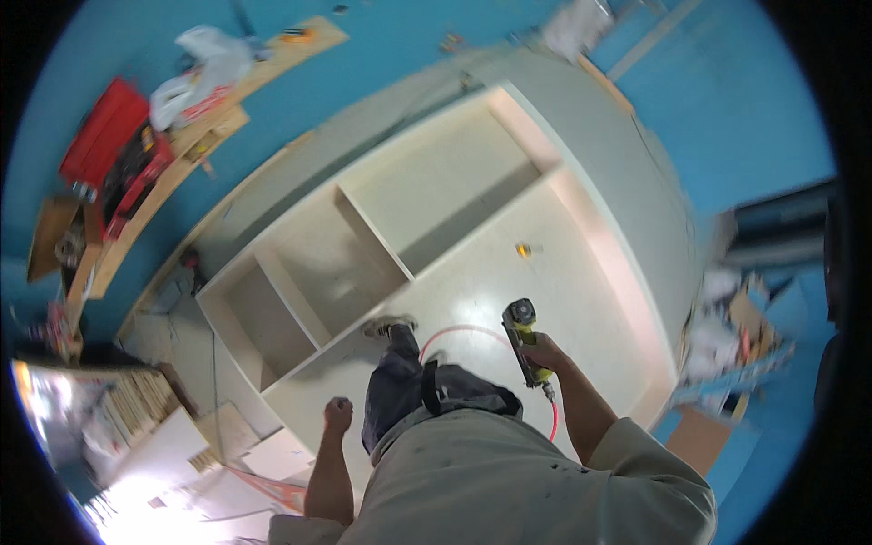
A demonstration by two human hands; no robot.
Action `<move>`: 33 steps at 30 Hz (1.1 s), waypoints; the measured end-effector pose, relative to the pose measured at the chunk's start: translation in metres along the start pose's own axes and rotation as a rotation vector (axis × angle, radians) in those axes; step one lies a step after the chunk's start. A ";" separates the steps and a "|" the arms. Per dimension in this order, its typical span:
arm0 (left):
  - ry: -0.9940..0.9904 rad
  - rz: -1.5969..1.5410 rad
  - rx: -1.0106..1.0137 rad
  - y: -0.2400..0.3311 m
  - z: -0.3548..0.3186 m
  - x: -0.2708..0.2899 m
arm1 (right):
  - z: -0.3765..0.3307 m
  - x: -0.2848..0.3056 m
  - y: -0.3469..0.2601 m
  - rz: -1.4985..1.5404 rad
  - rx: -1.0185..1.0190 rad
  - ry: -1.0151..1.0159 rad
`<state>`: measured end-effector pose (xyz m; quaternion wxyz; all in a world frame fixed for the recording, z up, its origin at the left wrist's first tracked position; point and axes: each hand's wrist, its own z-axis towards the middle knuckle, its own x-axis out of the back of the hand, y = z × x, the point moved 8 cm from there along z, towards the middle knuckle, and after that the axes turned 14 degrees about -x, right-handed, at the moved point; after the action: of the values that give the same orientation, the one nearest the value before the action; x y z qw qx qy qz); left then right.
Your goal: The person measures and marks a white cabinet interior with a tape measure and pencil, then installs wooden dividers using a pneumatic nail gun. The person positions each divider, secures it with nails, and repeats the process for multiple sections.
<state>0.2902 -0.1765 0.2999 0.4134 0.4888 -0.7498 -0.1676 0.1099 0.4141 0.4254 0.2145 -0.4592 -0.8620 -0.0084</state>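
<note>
In my right hand (542,352) is a black and yellow-green air nailer (520,318), the fingers wrapped round its grip. A red air hose (554,420) runs from the base of its handle and loops over the pale panel behind my legs. My left hand (337,415) hangs closed in a loose fist, with no object visible in it. I stand within a large white cabinet frame (599,218) lying on the floor; dividers (374,230) split its far left side into three compartments. A small yellow item (524,250), perhaps a tape measure, rests on the panel ahead of the nailer.
Along the blue wall a wooden shelf (320,38) carries a red toolbox (107,136) and a white plastic bag (213,56). Scraps and bags fill a heap (727,331) at the right. Boards (141,406) lean at the lower left. The frame's raised sides surround my feet.
</note>
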 end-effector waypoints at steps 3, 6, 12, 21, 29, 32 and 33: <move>-0.021 0.023 -0.046 0.053 0.025 0.020 | -0.030 -0.030 0.076 0.047 -0.146 0.038; -0.170 0.087 -0.128 0.084 0.054 0.010 | -0.020 -0.094 0.216 0.261 -0.349 -0.006; -0.745 0.734 -0.489 0.114 0.035 -0.068 | -0.095 -0.215 0.454 0.706 -0.748 -0.027; -0.754 0.650 -0.442 0.184 0.102 -0.093 | -0.123 -0.285 0.481 1.470 -0.776 0.008; -1.073 0.928 -0.614 0.202 0.070 -0.132 | -0.112 -0.331 0.408 1.087 -0.586 0.175; -1.187 1.018 -0.679 0.220 0.060 -0.169 | -0.147 -0.301 0.376 1.112 -0.607 0.118; -1.221 1.046 -0.702 0.227 0.058 -0.183 | -0.183 -0.285 0.358 1.140 -0.633 0.160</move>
<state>0.1429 0.0799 0.3305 0.0901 -0.2482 -0.8731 -0.4099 0.5992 0.3576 0.4189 0.1032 -0.8829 -0.4210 -0.1808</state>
